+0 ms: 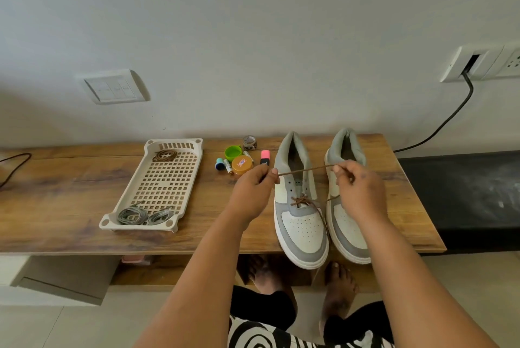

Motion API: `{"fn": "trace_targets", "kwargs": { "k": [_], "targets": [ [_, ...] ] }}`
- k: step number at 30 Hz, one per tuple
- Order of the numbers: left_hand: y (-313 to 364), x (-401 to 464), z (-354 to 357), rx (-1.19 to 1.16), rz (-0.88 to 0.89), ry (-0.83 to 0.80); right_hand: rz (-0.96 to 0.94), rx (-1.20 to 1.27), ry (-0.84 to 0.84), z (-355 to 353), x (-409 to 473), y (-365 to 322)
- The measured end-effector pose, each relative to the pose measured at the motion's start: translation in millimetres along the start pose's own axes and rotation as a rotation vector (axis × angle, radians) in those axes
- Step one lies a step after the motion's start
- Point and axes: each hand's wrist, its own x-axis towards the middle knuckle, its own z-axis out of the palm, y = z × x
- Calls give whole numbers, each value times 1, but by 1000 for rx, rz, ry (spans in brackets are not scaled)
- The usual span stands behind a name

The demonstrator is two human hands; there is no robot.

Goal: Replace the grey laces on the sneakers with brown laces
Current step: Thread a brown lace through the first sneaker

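While the right forearm hides much of the right sneaker (347,223), the left hand (253,192) and right hand (358,190) each pinch a brown lace (302,171) stretched taut above the left sneaker (301,223); grey laces (143,215) lie coiled in the tray (160,181) at left.

Two sneakers (302,207), two grey lace bundles (132,215), one brown lace coil (165,155), one tray (123,201), two batteries (227,166).
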Motion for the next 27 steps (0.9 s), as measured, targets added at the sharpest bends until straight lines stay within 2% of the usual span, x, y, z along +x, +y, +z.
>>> {"fn": "trace_targets", "kwargs": {
  "k": [3,5,9,11,13,18,24,27],
  "targets": [
    [-7,4,-1,115,-48,-23,52,-141,-11,-5,-1,8],
    [-9,6,1,160,-67,-29,11,-189,-61,-2,-4,1],
    [-7,4,9,134,-24,-84,-236,-74,-293,11,-13,-18],
    [-4,1,13,93,1,-108,-259,5,-406,21,-18,-22],
    [-5,2,13,83,16,-72,-257,34,-402,26,-18,-22],
    [-10,9,3,12,21,12,-192,-14,-262,20,-8,-13],
    [-11,8,13,16,43,-49,-174,89,-421,19,-13,-21],
    [-12,10,20,4,8,-26,-108,182,-383,23,-15,-23]
  ]
}}
